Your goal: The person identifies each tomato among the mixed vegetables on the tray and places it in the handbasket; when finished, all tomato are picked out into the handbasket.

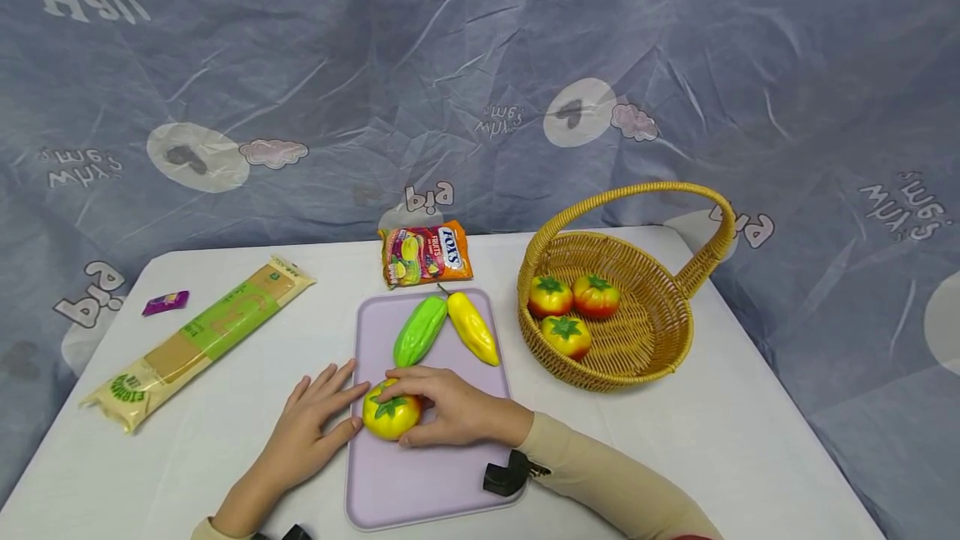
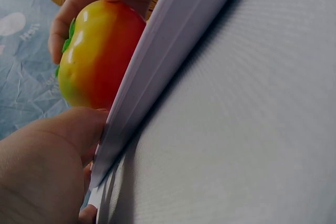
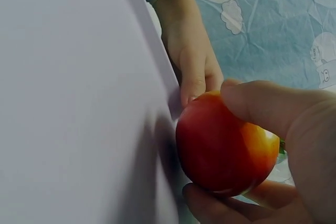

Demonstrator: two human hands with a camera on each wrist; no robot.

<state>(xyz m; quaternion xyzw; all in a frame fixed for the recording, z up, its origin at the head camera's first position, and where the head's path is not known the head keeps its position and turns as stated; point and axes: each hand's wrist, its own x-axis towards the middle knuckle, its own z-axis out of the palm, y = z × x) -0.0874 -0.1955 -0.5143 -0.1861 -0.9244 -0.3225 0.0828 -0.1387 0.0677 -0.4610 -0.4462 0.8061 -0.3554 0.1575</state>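
My right hand [image 1: 457, 408] grips a yellow-and-red tomato [image 1: 392, 415] with a green leafy top, thumb and fingers round its side. In the right wrist view, the tomato's red underside [image 3: 210, 140] faces the camera, close over the tray's edge. My left hand [image 1: 311, 419] lies at the left edge of the lilac tray [image 1: 427, 486], fingers spread, with thumb and forefinger tips right beside the tomato. A green pepper [image 1: 420, 332] and a yellow pepper [image 1: 472, 328] lie on the far half of the tray.
A wicker basket [image 1: 667, 332] with a tall handle holds three similar tomatoes [image 1: 567, 337], right of the tray. Behind the tray lies an orange candy bag [image 1: 426, 254]. On the left are a long noodle packet [image 1: 202, 344] and a small purple wrapper [image 1: 166, 302].
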